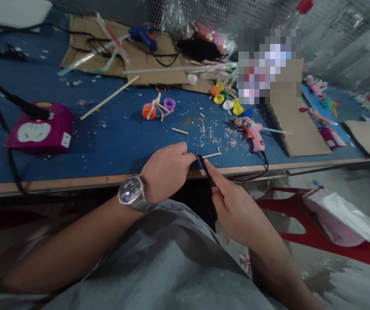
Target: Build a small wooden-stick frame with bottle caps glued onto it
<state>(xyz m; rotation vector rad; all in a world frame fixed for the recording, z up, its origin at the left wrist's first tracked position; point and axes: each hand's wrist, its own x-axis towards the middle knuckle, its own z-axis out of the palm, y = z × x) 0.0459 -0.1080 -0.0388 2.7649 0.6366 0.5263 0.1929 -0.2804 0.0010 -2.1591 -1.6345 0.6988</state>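
My left hand [168, 170], with a watch [131, 190] on its wrist, is closed at the table's front edge. Its fingertips pinch a thin wooden stick [212, 154] that points right. Wrapped round a black cutter knife [206, 169], my right hand [236, 206] has its index finger stretched along the tool. The knife's tip meets the stick close to my left fingertips. Just beyond lie a short stick piece [180, 131] and wood shavings [231, 140]. Farther back, joined sticks [157, 105] stand with an orange bottle cap [149, 111] and a purple cap [169, 104].
A pink glue gun [256, 137] trails its cord over the front edge. Coloured caps [226, 103] cluster behind it. A magenta power box [42, 129] and a long stick [110, 97] lie left. At the back, cardboard [159, 77] carries a blue glue gun [143, 38].
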